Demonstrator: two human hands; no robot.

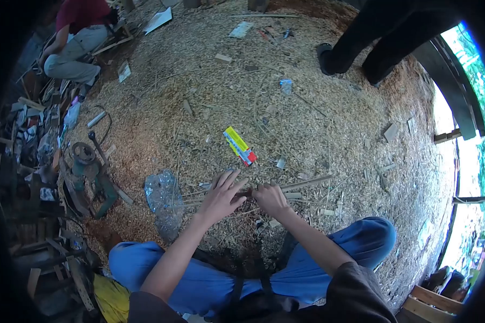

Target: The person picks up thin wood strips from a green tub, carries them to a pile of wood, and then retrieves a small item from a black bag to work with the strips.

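I sit on a floor of wood shavings with my knees in blue trousers spread apart. My left hand (221,195) rests with fingers spread over several thin wooden sticks (307,183) lying on the shavings in front of me. My right hand (270,198) is closed around the same bundle of sticks, right beside the left hand. A yellow and red packet (239,145) lies a little beyond both hands.
A crumpled clear plastic bag (163,199) lies left of my hands. A green metal tool (91,175) stands further left amid scrap wood. A person in a red top (75,37) crouches at the far left. Another person's dark legs (372,37) stand at the far right.
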